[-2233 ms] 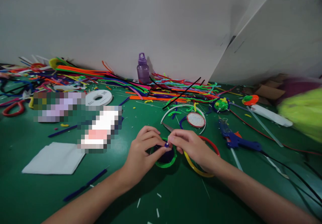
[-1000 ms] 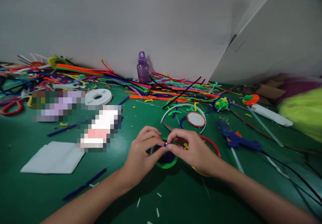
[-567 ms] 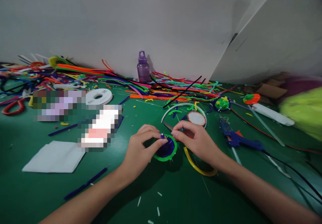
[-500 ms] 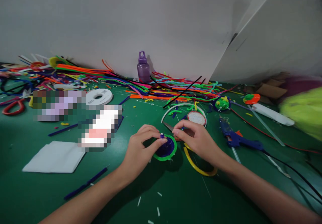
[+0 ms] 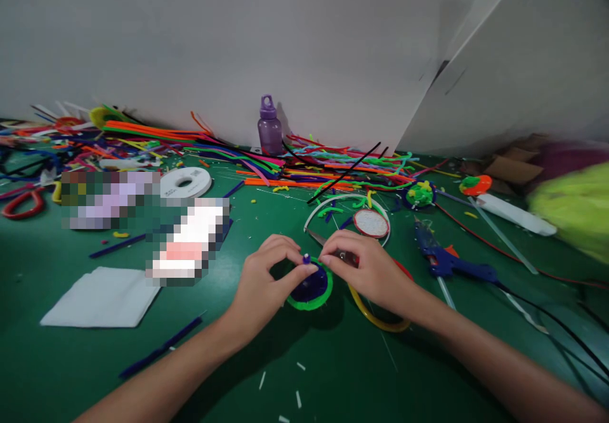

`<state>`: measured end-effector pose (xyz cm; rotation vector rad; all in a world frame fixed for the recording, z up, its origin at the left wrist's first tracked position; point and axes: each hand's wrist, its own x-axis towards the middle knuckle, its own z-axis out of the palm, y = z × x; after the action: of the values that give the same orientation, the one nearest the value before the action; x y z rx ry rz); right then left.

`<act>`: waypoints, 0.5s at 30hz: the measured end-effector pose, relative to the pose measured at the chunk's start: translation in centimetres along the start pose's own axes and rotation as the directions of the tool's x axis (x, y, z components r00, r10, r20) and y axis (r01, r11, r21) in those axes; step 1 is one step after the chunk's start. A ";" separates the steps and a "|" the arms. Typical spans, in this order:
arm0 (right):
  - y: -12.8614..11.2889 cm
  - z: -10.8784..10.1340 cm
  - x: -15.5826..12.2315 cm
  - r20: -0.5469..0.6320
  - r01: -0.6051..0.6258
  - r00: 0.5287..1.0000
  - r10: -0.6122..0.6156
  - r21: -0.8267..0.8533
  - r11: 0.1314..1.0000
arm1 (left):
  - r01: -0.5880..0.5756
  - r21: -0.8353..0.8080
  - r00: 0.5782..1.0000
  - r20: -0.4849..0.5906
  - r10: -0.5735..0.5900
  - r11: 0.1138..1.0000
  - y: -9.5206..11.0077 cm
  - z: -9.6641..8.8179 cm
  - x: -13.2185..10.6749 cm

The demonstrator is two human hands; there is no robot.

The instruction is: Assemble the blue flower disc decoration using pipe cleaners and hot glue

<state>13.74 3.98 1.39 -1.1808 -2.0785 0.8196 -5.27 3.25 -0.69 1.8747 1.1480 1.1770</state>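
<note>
A small round piece (image 5: 311, 288) with a dark blue middle and a green rim lies on the green table mat (image 5: 333, 359). My left hand (image 5: 266, 280) pinches its blue pipe-cleaner end between thumb and forefinger. My right hand (image 5: 368, 271) rests just right of it, fingers curled, fingertips at the handles of the scissors (image 5: 328, 245); whether it grips them I cannot tell. A yellow ring (image 5: 375, 318) and a red ring (image 5: 404, 271) lie partly under my right hand.
A heap of coloured pipe cleaners (image 5: 214, 150) runs along the back wall beside a purple bottle (image 5: 269, 126). A white tape roll (image 5: 185, 183), a white folded cloth (image 5: 102, 296), a blue glue gun (image 5: 445, 258) with its cable, and a white disc (image 5: 371, 223) lie around.
My right hand left the pinch at the blue end, moved back toward the scissors, then came close to the piece again. My left hand kept its hold on the piece.
</note>
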 end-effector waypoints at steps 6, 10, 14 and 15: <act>0.2 0.2 -0.1 0.014 0.030 0.999 -0.029 -0.017 0.999 | 0.021 0.008 1.000 0.015 -0.022 1.000 0.0 0.1 -0.1; 0.3 0.3 -0.2 0.012 0.043 0.999 -0.042 -0.020 0.999 | 0.029 0.005 0.999 0.022 -0.029 1.000 0.0 0.0 -0.1; 0.4 0.5 -0.2 0.013 0.044 0.999 -0.044 -0.014 0.999 | 0.037 0.006 0.999 0.021 -0.037 0.999 0.0 0.0 -0.1; 0.4 0.5 -0.1 0.014 0.045 0.999 -0.045 -0.014 0.999 | 0.038 0.007 0.999 0.022 -0.038 0.999 -0.1 0.0 -0.1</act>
<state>13.62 3.89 0.78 -1.1351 -2.1170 0.7952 -5.28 3.16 -0.79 1.8581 1.1712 1.1308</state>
